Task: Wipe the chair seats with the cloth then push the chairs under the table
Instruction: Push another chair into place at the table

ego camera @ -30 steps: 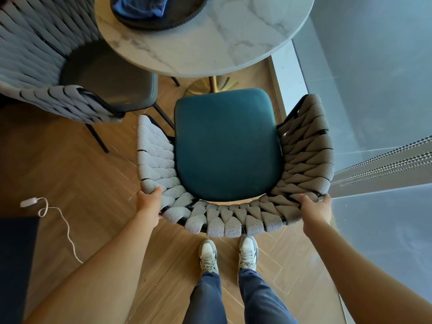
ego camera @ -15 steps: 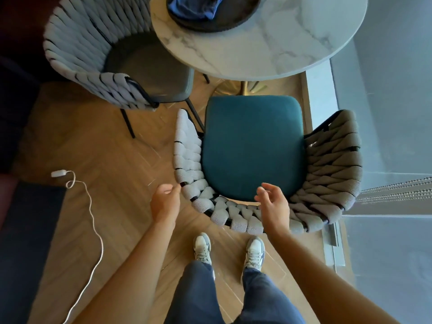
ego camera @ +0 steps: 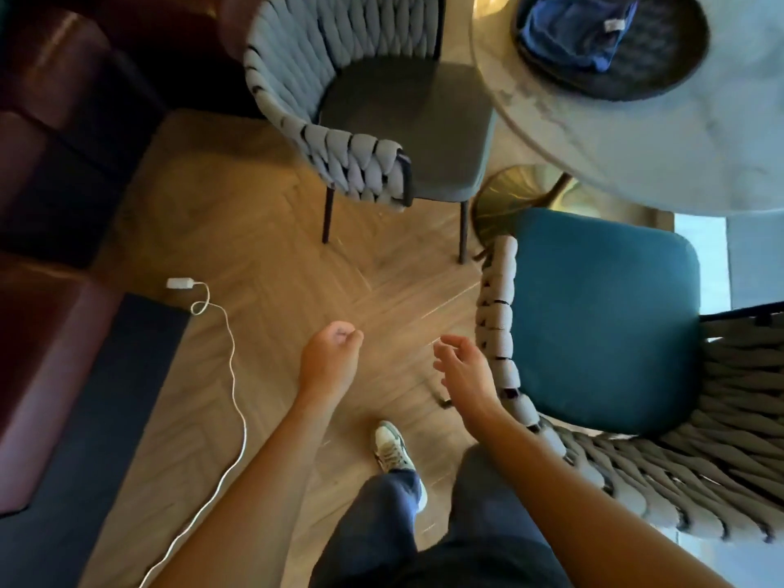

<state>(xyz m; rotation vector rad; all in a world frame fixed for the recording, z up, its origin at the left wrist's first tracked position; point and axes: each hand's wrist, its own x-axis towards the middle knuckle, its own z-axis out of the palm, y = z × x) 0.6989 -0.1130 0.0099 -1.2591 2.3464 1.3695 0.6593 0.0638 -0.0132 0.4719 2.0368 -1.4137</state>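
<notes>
Open wood floor (ego camera: 297, 256) lies ahead of both hands — the left hand (ego camera: 329, 360) curled on nothing, the right hand (ego camera: 462, 375) loosely spread, neither touching anything. Just right of the right hand stands the teal chair's (ego camera: 602, 320) woven arm. Ahead, the grey chair (ego camera: 382, 120) blocks the way, its seat tucked partly under the table's (ego camera: 679, 154) left edge. A white cable (ego camera: 231, 362) trails across the floor on the left, beside the dark sofa (ego camera: 55, 205).

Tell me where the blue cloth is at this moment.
In the head view, the blue cloth lies top right on the dark round tray, on the marble table.
</notes>
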